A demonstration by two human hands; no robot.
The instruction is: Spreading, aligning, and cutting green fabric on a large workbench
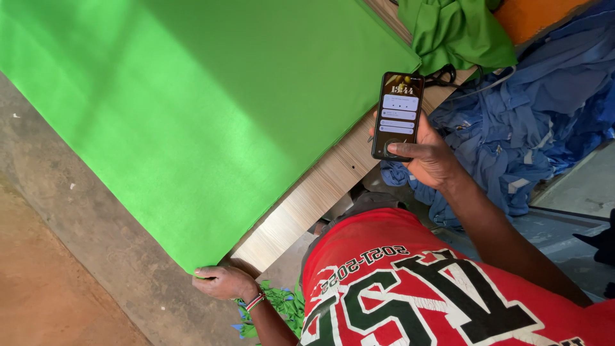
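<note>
Left hand (221, 280) pinches the near corner of the green cloth (192, 109); the sheet spreads up and away from that grip across the wooden table (301, 205). Right hand (429, 157) clasps 1 dark phone (397, 115), thumb on its lit screen, long axis upright, just past the cloth's far edge. Blue fabric heap (532, 128) lies beyond.

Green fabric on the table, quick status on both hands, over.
Right hand holds a phone, thumb on its screen. Left hand grips the green fabric at its near corner. Blue clothes pile beside the table.
</note>
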